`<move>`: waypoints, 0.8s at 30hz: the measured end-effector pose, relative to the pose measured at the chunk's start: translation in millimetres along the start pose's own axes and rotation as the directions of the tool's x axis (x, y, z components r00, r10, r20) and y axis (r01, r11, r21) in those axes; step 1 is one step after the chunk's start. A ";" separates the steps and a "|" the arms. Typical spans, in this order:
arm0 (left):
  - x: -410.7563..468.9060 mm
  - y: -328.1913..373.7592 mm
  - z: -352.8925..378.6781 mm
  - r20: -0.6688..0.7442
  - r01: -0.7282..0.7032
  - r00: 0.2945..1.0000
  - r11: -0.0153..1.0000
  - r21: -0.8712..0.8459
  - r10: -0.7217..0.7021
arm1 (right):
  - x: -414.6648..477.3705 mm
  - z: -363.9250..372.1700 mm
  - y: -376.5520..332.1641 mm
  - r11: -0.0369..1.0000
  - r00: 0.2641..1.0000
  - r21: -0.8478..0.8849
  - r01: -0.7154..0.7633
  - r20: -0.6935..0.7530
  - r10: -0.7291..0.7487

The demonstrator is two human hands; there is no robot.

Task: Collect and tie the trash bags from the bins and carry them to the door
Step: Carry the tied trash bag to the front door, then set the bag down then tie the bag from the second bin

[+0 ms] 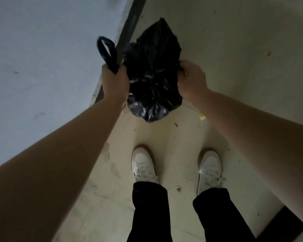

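Note:
A black trash bag [153, 81] hangs in the air between my two hands, above the floor in front of my feet. My left hand [115, 82] grips one of its handles, and the handle's loop [106, 49] sticks up out of my fist. My right hand [191, 79] pinches the bag's other side, with its fingers curled into the plastic. The bag looks full and crumpled, and its bottom points towards my shoes.
A pale wall [42, 58] runs along the left, with a dark skirting strip [129, 23] at its foot. The light floor [234, 41] carries small scraps, among them a yellow bit [202, 117]. My white shoes [143, 166] stand below. A dark edge [287, 222] sits at the lower right.

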State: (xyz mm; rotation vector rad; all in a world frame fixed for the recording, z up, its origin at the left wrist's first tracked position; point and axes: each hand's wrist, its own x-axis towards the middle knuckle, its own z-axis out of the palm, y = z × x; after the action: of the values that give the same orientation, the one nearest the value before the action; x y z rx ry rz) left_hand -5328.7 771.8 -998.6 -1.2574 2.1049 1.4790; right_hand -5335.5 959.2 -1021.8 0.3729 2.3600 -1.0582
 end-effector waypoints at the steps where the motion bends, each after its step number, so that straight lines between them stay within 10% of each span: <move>1: 7.0 -0.4 3.9 -0.029 -0.015 0.999 1.000 -0.024 0.014 | 8.4 1.9 1.5 0.996 1.000 0.092 -0.011 0.003 0.011; 8: 11.2 2.6 -2.3 0.119 0.032 0.992 0.998 0.055 -0.038 | 24.5 -1.2 0.0 0.885 0.923 0.357 -0.298 0.345 0.171; 15: -50.2 84.8 -41.7 0.127 -0.309 0.951 0.830 0.464 0.282 | -31.6 -97.0 -67.5 0.979 0.992 -0.164 0.120 0.064 -0.111; 24: -258.4 422.5 -126.3 0.243 -0.715 0.465 0.199 0.670 0.851 | -143.8 -398.8 -294.7 0.784 0.782 -0.539 0.306 -0.327 -0.531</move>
State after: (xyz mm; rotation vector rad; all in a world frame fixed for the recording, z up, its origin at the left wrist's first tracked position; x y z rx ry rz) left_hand -5474.7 831.0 -512.4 0.1363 3.2147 0.4923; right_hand -5486.3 1061.1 -538.7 -0.1344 3.1388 -0.5722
